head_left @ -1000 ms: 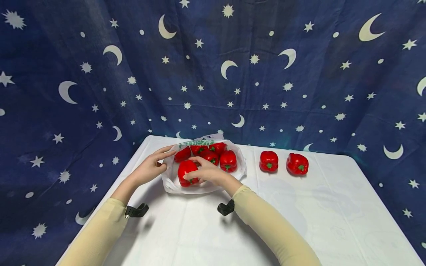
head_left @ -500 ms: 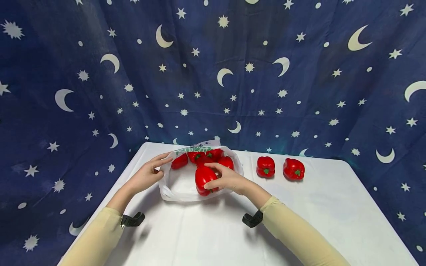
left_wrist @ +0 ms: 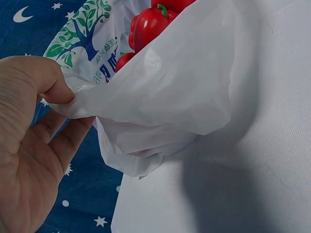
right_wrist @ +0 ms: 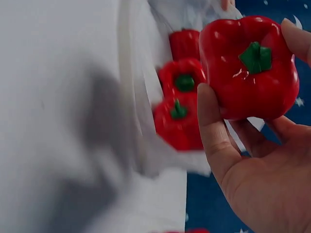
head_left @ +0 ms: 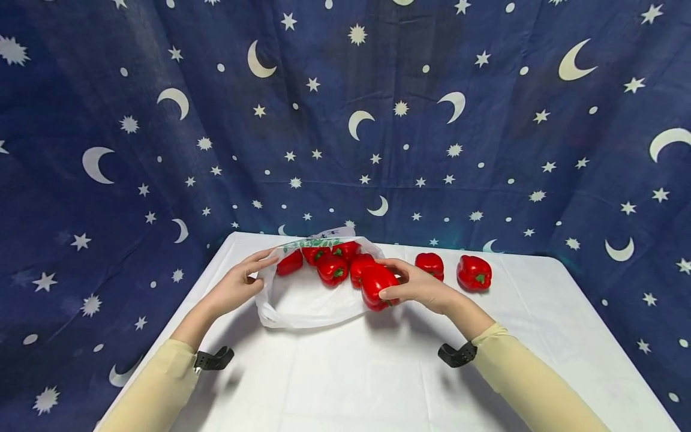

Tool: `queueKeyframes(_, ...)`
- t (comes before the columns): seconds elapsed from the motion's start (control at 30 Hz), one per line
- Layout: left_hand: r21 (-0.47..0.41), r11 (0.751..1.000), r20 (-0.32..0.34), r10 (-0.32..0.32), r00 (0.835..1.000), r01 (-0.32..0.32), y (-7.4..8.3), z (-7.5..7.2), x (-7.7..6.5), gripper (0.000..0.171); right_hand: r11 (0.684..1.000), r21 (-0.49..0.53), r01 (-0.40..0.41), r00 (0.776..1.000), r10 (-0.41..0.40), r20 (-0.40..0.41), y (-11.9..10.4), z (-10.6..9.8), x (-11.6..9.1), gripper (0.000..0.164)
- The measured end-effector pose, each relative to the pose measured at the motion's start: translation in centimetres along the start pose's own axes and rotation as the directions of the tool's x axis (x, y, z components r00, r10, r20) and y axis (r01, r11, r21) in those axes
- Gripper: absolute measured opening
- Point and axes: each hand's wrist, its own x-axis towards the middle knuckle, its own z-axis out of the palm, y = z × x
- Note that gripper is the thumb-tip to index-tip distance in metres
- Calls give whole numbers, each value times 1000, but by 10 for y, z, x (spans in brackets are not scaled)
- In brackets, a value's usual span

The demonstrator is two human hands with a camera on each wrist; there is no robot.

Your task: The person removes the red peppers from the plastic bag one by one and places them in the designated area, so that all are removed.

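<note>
My right hand grips a red bell pepper between thumb and fingers, above the right rim of a white plastic bag. The pepper's green stem faces the camera in the right wrist view. On the left, my other hand pinches the edge of the plastic bag, thumb on one side and fingers behind. The bag lies with its mouth held wide, and several red bell peppers sit inside along its back and right. Green leaf print shows on its far side.
Two more red bell peppers, a nearer-middle one and a farther-right one, stand on the white-covered table right of the bag. Behind the table hangs a dark blue curtain with moons and stars.
My right hand has carried the bell pepper rightward from over the bag's middle to its right rim. The left hand keeps its pinch on the bag. The head view has tilted slightly up.
</note>
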Motion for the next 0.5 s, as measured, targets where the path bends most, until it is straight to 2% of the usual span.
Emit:
queueKeyframes(0.17, -22, 1000, -3, -20, 1000, 19, -1, 0, -3, 66, 999, 33, -12, 999, 13, -35, 0, -24, -16, 84)
queueKeyframes(0.37, -25, 999, 4, -35, 999, 35, -2, 1, -3, 66, 993, 118, -3, 997, 12, -77, 8, -65, -33, 85)
queueKeyframes(0.5, -22, 999, 9, -41, 999, 41, -1, 2, -1, 66, 985, 171, -4, 991, 27, -134, 14, -92, -43, 81)
